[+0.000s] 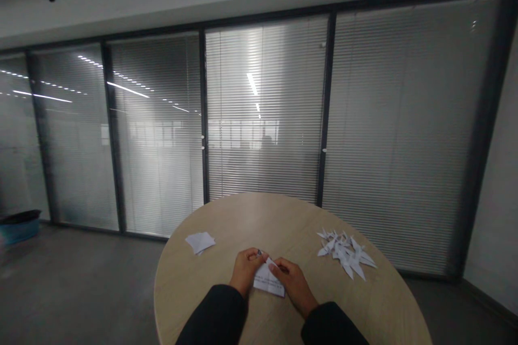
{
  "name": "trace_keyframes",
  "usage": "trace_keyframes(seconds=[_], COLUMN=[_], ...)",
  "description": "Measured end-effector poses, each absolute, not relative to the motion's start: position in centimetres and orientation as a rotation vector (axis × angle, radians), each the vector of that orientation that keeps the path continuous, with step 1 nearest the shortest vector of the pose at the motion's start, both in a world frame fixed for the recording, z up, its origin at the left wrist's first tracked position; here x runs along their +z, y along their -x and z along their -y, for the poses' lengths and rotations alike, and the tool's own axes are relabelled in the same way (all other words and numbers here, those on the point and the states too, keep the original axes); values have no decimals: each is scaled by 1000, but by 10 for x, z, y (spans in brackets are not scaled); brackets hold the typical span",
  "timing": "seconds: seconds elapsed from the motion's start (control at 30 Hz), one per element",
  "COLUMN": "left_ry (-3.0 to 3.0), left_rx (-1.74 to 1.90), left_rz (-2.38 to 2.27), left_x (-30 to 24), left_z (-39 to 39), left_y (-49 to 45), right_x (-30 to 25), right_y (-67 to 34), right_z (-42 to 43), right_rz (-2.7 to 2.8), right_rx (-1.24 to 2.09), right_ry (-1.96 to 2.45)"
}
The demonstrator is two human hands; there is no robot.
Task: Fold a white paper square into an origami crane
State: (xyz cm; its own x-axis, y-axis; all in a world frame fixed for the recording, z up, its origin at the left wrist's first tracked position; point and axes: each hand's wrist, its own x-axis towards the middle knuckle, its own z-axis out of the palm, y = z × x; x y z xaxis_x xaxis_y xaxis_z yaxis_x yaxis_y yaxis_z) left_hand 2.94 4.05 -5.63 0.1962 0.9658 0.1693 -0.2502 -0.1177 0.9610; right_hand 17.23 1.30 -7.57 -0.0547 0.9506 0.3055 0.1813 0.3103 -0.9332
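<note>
Pinching my folded paper sheet (267,280) with left hand (245,270) and right hand (293,285), both narrow | paper squares (200,242) lay left | pointed paper folds (345,252) lay right

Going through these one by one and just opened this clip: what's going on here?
A person's bare left hand and right hand pinch a small folded sheet of white printed paper at a round light-wood table. A small stack of white paper squares lies to the left, and a loose pile of pointed folded white paper shapes lies to the right.
</note>
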Motion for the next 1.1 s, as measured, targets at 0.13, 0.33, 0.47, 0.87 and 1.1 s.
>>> trace_keyframes(seconds=[0.13, 0.33, 0.47, 0.87, 1.1], left_ry=[-1222, -1201, -1195, -1243, -1266], left_rx=[1279, 1295, 1290, 1309, 1359], left_rz=[-793, -819, -814, -714, -775], left_x=[-58, -60, -62, -61, -64], left_z=[-42, -44, -45, -44, -47], left_y=[-28, -28, -28, -26, -26], right_x=[-73, -72, -70, -70, -65], right_y=[-172, -172, -172, -173, -171], right_z=[-12, -10, -9, -8, -5], right_rz=[1508, 1510, 1503, 1507, 1530], right_rx=[886, 883, 904, 899, 897], right_ry=[1102, 1103, 1101, 1092, 1104])
